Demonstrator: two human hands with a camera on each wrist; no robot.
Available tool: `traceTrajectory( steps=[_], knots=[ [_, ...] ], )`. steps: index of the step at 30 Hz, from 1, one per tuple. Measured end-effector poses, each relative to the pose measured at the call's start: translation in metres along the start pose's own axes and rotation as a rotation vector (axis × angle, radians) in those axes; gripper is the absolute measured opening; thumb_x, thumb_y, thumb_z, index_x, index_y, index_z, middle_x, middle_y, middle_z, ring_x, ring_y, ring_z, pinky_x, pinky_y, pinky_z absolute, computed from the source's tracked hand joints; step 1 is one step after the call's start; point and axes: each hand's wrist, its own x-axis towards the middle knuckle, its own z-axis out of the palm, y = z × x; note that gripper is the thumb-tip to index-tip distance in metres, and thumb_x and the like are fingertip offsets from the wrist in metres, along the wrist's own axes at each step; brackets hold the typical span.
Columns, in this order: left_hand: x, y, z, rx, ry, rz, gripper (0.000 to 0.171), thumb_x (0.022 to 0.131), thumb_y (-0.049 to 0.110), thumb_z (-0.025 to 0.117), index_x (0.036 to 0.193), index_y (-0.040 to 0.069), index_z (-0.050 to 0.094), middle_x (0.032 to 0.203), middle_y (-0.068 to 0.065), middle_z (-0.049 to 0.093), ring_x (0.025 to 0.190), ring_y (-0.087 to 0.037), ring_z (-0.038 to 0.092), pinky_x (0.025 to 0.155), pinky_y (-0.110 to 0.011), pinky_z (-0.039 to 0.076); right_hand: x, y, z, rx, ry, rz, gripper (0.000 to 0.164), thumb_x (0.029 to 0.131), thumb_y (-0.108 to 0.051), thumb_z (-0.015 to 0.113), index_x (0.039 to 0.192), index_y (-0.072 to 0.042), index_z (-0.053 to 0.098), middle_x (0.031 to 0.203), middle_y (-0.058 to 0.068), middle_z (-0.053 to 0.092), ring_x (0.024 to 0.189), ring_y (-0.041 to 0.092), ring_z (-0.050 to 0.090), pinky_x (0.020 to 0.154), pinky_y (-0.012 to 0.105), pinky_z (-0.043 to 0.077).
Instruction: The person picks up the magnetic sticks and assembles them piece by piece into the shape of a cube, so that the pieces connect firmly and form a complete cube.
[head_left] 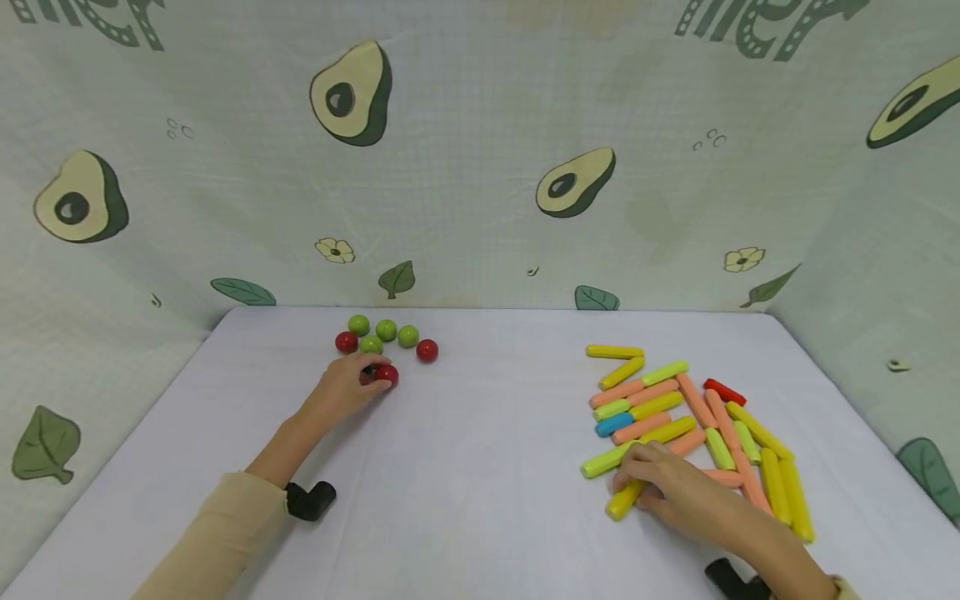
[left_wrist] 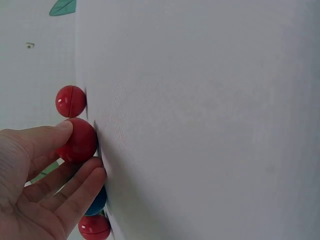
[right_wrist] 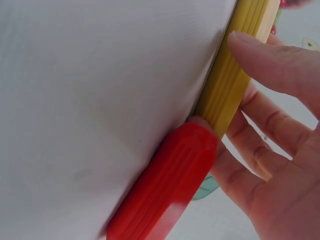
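At the far left of the table, my left hand (head_left: 348,392) pinches a glossy red ball (head_left: 387,376) between thumb and fingers. A blue ball (left_wrist: 98,202) is partly hidden behind those fingers in the left wrist view. Green balls (head_left: 386,330) and two more red balls (head_left: 427,350) lie just beyond the hand. On the right, my right hand (head_left: 678,487) holds a yellow ridged stick (right_wrist: 232,75), its thumb along one side and fingers on the other. End to end with that stick is a red stick (right_wrist: 165,182), which the hand hides in the head view.
Orange sticks (head_left: 738,450), light green sticks (head_left: 665,372), a blue stick (head_left: 615,424) and more yellow sticks (head_left: 797,500) lie packed around the right hand in a fish-like outline. The white tabletop (head_left: 487,467) spans between both groups. A patterned cloth (head_left: 465,125) hangs behind.
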Motion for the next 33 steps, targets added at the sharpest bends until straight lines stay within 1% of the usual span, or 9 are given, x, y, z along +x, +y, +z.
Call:
traceTrajectory(
  steps=[2,6,11,13,18,20,21,23,33],
  knots=[
    [0.000,0.000,0.000,-0.004,0.003,-0.006,0.038,0.097,0.007,0.076,0.132,-0.006,0.068,0.127,-0.027,0.067,0.107,-0.038,0.064,0.097,-0.053,0.057,0.000,-0.001,-0.001,0.003,-0.007,-0.002,0.036,0.087,0.004,0.082,0.105,-0.026,0.074,0.108,-0.012,0.062,0.100,0.010,0.057,0.082,0.031,0.058],
    [-0.001,0.000,-0.002,-0.012,0.004,-0.009,0.038,0.097,0.007,0.076,0.131,-0.007,0.068,0.122,-0.026,0.068,0.102,-0.037,0.064,0.094,-0.051,0.058,0.004,-0.012,-0.013,0.015,-0.083,0.046,0.032,0.090,0.003,0.079,0.107,-0.023,0.073,0.111,-0.012,0.059,0.102,0.013,0.056,0.086,0.034,0.057],
    [-0.003,-0.001,-0.002,-0.019,0.011,-0.001,0.038,0.097,0.008,0.077,0.130,-0.007,0.068,0.122,-0.026,0.069,0.102,-0.036,0.063,0.095,-0.052,0.058,0.007,-0.023,-0.021,0.003,-0.111,0.066,0.029,0.091,0.002,0.078,0.107,-0.022,0.072,0.111,-0.011,0.059,0.101,0.013,0.055,0.086,0.033,0.057],
    [-0.004,-0.001,-0.002,-0.028,0.017,0.003,0.038,0.096,0.008,0.077,0.130,-0.008,0.068,0.121,-0.026,0.069,0.102,-0.036,0.064,0.095,-0.052,0.058,0.007,-0.020,-0.019,0.002,-0.109,0.055,0.029,0.092,0.002,0.078,0.107,-0.022,0.072,0.111,-0.011,0.058,0.101,0.013,0.055,0.086,0.034,0.057],
    [-0.011,-0.001,-0.002,-0.068,0.033,0.013,0.038,0.096,0.008,0.078,0.129,-0.008,0.068,0.121,-0.027,0.069,0.101,-0.037,0.068,0.094,-0.052,0.059,0.002,0.008,0.001,-0.010,-0.048,-0.006,0.028,0.093,-0.004,0.079,0.109,-0.027,0.071,0.111,-0.014,0.058,0.101,0.009,0.054,0.083,0.029,0.057],
    [-0.015,-0.001,-0.002,-0.087,0.037,0.016,0.038,0.096,0.008,0.077,0.129,-0.008,0.068,0.122,-0.027,0.069,0.101,-0.037,0.070,0.093,-0.051,0.059,0.002,0.010,0.003,0.000,-0.046,-0.015,0.028,0.094,-0.006,0.080,0.110,-0.027,0.071,0.112,-0.013,0.059,0.101,0.007,0.054,0.082,0.028,0.056],
    [-0.017,0.000,-0.003,-0.094,0.037,0.019,0.038,0.096,0.008,0.077,0.130,-0.007,0.068,0.121,-0.026,0.069,0.101,-0.037,0.070,0.092,-0.051,0.060,0.002,0.005,0.000,0.008,-0.049,-0.005,0.033,0.090,-0.001,0.081,0.109,-0.026,0.072,0.111,-0.011,0.060,0.100,0.009,0.055,0.082,0.029,0.057],
    [-0.021,0.002,-0.003,-0.108,0.037,0.022,0.038,0.096,0.008,0.077,0.130,-0.006,0.068,0.121,-0.025,0.069,0.101,-0.037,0.070,0.092,-0.051,0.060,0.002,-0.001,-0.005,0.021,-0.064,0.003,0.032,0.091,0.000,0.080,0.109,-0.025,0.072,0.111,-0.010,0.059,0.100,0.009,0.054,0.082,0.029,0.057],
    [-0.045,0.021,-0.007,-0.155,0.047,0.080,0.039,0.095,0.007,0.079,0.131,-0.004,0.068,0.119,-0.023,0.070,0.100,-0.036,0.072,0.089,-0.048,0.062,0.008,-0.026,-0.020,0.023,-0.104,0.056,0.024,0.094,-0.007,0.079,0.111,-0.022,0.071,0.112,-0.011,0.059,0.099,0.009,0.053,0.084,0.030,0.056]
  ],
)
